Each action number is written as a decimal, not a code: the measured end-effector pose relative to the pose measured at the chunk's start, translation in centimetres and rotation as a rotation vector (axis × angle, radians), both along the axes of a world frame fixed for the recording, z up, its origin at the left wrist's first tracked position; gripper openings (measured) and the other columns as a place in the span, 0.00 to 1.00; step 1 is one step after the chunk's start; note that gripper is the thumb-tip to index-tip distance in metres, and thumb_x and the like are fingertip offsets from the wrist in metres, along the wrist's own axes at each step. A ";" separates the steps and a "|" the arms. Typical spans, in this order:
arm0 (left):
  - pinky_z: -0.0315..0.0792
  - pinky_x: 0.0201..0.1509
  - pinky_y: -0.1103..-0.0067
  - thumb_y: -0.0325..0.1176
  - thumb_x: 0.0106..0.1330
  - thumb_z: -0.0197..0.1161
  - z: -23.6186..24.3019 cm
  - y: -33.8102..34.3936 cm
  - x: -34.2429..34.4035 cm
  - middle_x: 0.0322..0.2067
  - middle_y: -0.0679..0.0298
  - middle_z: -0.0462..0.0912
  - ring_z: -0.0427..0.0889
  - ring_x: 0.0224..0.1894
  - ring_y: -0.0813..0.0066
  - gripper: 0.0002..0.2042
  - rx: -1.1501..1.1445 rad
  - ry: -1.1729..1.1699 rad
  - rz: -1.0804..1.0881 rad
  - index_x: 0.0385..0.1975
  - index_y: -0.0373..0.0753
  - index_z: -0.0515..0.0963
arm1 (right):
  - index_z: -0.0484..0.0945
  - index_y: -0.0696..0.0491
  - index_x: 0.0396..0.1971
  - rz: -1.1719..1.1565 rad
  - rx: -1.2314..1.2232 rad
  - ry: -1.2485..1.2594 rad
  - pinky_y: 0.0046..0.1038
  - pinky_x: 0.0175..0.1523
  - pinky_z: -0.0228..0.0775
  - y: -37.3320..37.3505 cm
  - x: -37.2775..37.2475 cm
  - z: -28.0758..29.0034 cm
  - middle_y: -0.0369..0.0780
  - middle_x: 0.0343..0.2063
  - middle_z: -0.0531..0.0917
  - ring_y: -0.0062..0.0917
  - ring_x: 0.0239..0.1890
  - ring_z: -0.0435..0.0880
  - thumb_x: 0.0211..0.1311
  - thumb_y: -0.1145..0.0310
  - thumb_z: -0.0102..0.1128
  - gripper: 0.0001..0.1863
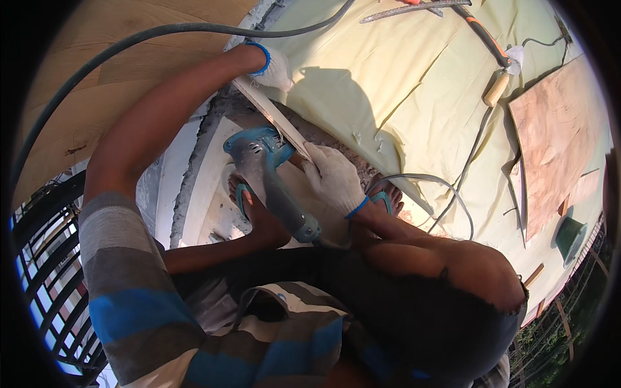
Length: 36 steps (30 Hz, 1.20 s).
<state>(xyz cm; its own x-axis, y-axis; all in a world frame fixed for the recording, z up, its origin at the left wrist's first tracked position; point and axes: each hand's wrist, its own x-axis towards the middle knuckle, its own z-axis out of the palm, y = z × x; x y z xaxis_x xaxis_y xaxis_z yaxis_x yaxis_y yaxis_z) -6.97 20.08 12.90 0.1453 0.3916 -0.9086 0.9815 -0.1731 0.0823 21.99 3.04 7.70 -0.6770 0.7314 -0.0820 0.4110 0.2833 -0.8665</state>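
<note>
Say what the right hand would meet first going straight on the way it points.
Probably the strip: the right hand points along it, with its fingers seemingly on it. Depth is unclear.

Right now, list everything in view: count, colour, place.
Strip: one, pale, centre
Power tool: one, bluish, below strip
Sheeting: one, yellowish, upper right
Wooden surface: one, brown, upper left
Board: one, reddish, right
Trowel: one, tan, upper right
Handled tool: one, orange, top right
Container: one, green, right
Railing: one, black, left
Cables: several, dark, both sides
Sandals: two, teal, centre
Left hand: one, white-gloved, strip's upper end
Right hand: one, white-gloved, strip's lower end
</note>
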 end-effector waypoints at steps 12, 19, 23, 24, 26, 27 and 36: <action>0.76 0.70 0.56 0.61 0.77 0.52 -3.0 -5.3 7.5 0.62 0.45 0.89 0.87 0.63 0.43 0.35 -0.254 -0.136 -0.195 0.64 0.35 0.86 | 0.82 0.57 0.64 0.018 0.038 0.031 0.50 0.57 0.82 0.1 -0.4 -0.3 0.52 0.50 0.90 0.52 0.52 0.89 0.75 0.63 0.63 0.22; 0.76 0.70 0.57 0.57 0.77 0.53 -1.2 -5.9 9.2 0.60 0.40 0.88 0.86 0.63 0.42 0.31 -0.188 -0.039 -0.232 0.64 0.37 0.86 | 0.81 0.58 0.63 0.063 0.020 -0.006 0.50 0.55 0.83 0.1 -0.2 -0.6 0.52 0.49 0.90 0.51 0.51 0.89 0.75 0.63 0.63 0.22; 0.79 0.67 0.61 0.51 0.68 0.68 -0.6 -5.0 9.8 0.54 0.47 0.91 0.88 0.62 0.49 0.24 0.131 -0.112 -0.253 0.53 0.37 0.89 | 0.81 0.57 0.64 0.016 0.065 0.006 0.50 0.55 0.83 -0.1 -0.3 -0.7 0.52 0.49 0.90 0.51 0.51 0.89 0.75 0.63 0.63 0.23; 0.80 0.65 0.61 0.49 0.66 0.71 -0.7 -4.9 9.8 0.51 0.47 0.92 0.89 0.60 0.49 0.23 0.302 -0.251 -0.358 0.51 0.37 0.89 | 0.81 0.57 0.65 0.017 0.064 0.001 0.50 0.55 0.83 -0.2 -0.4 -0.7 0.52 0.49 0.90 0.51 0.51 0.89 0.75 0.63 0.63 0.23; 0.82 0.61 0.60 0.47 0.61 0.76 -1.0 -5.0 10.2 0.47 0.49 0.92 0.91 0.56 0.50 0.21 0.559 -0.506 -0.504 0.46 0.38 0.89 | 0.81 0.57 0.65 0.016 0.061 -0.003 0.50 0.55 0.82 -0.3 -0.4 -0.7 0.52 0.49 0.90 0.51 0.51 0.89 0.75 0.63 0.63 0.24; 0.83 0.58 0.59 0.47 0.60 0.77 -1.2 -4.9 10.6 0.44 0.51 0.92 0.91 0.53 0.51 0.20 0.646 -0.621 -0.544 0.45 0.39 0.88 | 0.81 0.57 0.65 0.011 0.060 -0.002 0.50 0.56 0.82 -0.3 -0.4 -0.7 0.52 0.50 0.90 0.51 0.51 0.89 0.75 0.62 0.63 0.24; 0.83 0.52 0.60 0.55 0.77 0.64 -2.9 -3.9 12.4 0.52 0.51 0.91 0.90 0.49 0.54 0.28 0.179 -0.352 0.807 0.54 0.30 0.84 | 0.83 0.58 0.64 0.005 0.067 -0.002 0.50 0.56 0.83 -0.4 -0.4 -0.8 0.51 0.52 0.90 0.50 0.52 0.89 0.76 0.62 0.63 0.23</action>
<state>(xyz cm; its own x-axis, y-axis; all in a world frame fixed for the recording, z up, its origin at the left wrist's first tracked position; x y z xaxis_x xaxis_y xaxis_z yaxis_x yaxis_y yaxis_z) 5.47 16.22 10.04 0.0231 0.6269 -0.7788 0.7328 0.5193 0.4398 21.64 2.62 6.89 -0.6806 0.7318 -0.0343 0.4108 0.3425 -0.8449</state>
